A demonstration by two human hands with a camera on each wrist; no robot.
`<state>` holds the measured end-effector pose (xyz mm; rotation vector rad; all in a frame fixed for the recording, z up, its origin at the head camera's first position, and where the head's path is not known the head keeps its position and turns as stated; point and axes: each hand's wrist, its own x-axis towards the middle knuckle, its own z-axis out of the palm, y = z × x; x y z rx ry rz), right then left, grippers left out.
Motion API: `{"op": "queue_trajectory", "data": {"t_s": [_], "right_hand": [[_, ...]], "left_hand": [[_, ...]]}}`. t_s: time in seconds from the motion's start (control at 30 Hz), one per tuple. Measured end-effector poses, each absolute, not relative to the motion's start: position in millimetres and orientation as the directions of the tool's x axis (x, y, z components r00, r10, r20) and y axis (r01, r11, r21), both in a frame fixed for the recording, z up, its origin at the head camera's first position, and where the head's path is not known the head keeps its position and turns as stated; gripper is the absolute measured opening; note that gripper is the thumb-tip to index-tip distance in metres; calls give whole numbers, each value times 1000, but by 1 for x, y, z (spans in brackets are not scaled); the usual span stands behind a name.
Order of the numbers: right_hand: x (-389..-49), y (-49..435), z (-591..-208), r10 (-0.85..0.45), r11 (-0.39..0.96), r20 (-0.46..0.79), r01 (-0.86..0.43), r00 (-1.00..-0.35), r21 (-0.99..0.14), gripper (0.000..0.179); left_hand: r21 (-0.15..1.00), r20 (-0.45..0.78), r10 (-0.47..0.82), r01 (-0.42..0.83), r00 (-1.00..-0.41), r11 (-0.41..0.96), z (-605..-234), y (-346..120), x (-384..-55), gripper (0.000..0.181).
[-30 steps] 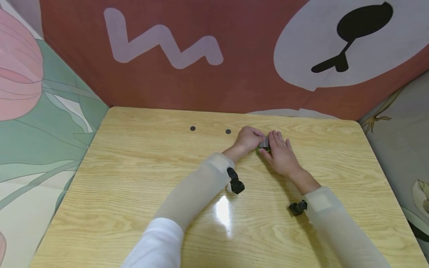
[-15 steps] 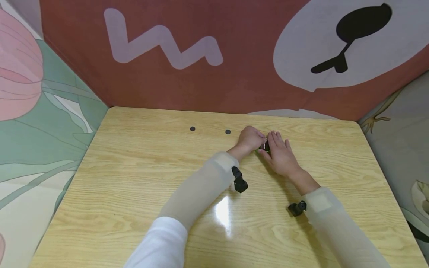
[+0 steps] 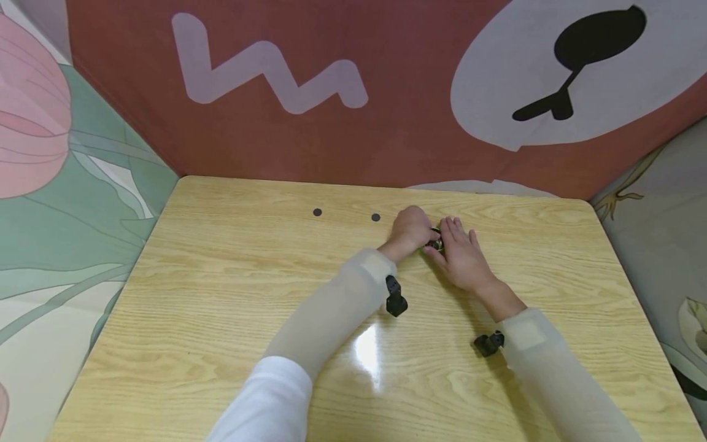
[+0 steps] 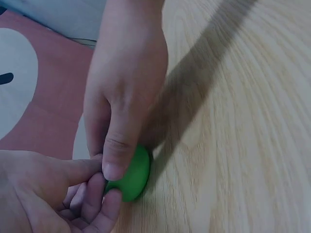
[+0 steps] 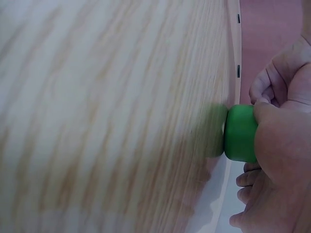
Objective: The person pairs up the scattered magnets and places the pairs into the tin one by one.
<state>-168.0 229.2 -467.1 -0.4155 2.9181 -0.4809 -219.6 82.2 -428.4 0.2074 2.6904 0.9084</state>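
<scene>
A small, smooth, rounded green object (image 5: 240, 132) stands on the wooden table (image 3: 221, 294), held between both hands. Its dark, glossy top (image 3: 436, 244) shows in the head view with bright glints; its exact kind is unclear. The left hand (image 3: 411, 228) has its fingers curled and pinches at its upper left side. On the right side lies the right hand (image 3: 465, 255), its fingers fairly straight and its thumb bent round the near side. In the left wrist view the right thumb (image 4: 118, 155) presses on the green object, and the left fingertips (image 4: 102, 196) touch it.
Two small dark discs lie flat near the table's far edge, one disc (image 3: 317, 212) farther left and one disc (image 3: 376, 217) closer to the left hand. A patterned red-brown wall covering (image 3: 309, 147) rises right behind the table.
The left hand has shifted slightly right, its fingers moving over the top of the green object. That top looked flat grey at first, then dark, now dark with glints. The right hand has hardly moved.
</scene>
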Motion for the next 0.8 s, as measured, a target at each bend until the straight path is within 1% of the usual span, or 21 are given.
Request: {"op": "queue_trajectory", "data": {"t_s": [0.1,0.27,0.33,0.37,0.43,0.47,0.57,0.6,0.7,0.8], "right_hand": [[-168,229,-466,-290,912,-112,-239,-950,-333,81],[-167,227,-464,-284,915,-116,-233,-952,-330,80],[-167,226,-463,-283,915,-114,-233,-952,-330,80],[-167,226,-462,-283,915,-115,-232,-952,-331,80],[-166,226,-462,-283,915,-118,-231,-952,-331,79],[-166,225,-462,-284,915,-118,-232,-952,-331,79],[-166,225,-462,-287,913,-113,-236,-951,-333,79],[-166,225,-462,-288,913,-108,-238,-952,-332,78],[-166,225,-462,-291,911,-97,-244,-952,-333,78],[-166,225,-462,-293,910,-96,-246,-951,-335,79]], "left_hand": [[623,-228,207,21,-951,782,-429,81,-220,16],[642,-220,207,19,-953,767,-429,81,-219,28],[639,-222,202,14,-954,769,-431,80,-220,30],[638,-227,200,10,-953,770,-432,80,-221,26],[623,-251,211,9,-945,782,-434,79,-222,9],[616,-267,220,10,-938,788,-435,78,-223,6],[608,-313,271,27,-910,794,-436,75,-227,39],[610,-328,291,34,-899,791,-436,74,-228,45],[610,-339,337,68,-878,790,-436,72,-230,49],[619,-334,344,71,-878,782,-435,72,-229,46]]}}
